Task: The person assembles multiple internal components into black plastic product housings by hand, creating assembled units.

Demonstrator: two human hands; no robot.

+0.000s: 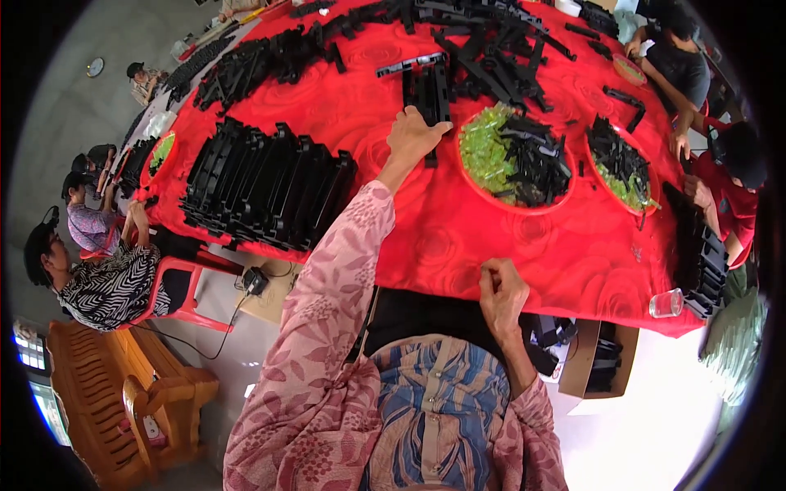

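My left hand (415,135) reaches out over a small group of long black plastic strips (426,88). Its thumb stands out to the right, apart from the fingers, which touch the strips; the fingertips are partly hidden. One strip end pokes out below the thumb. A separate black strip (412,64) lies crosswise at the far end of the group. My right hand (503,295) hovers at the table's near edge with fingers curled in; what they hold, if anything, cannot be made out. Beside the left forearm stands a long row of stacked black plastic strips (266,186).
Right of my left hand, an orange-red basin (516,206) holds yellow-green clear pieces and small black parts; a similar basin (653,196) stands beyond. Loose black strips (491,61) heap at the back of the red-covered table (442,245). A glass (666,304) sits near the right edge. People sit on both sides.
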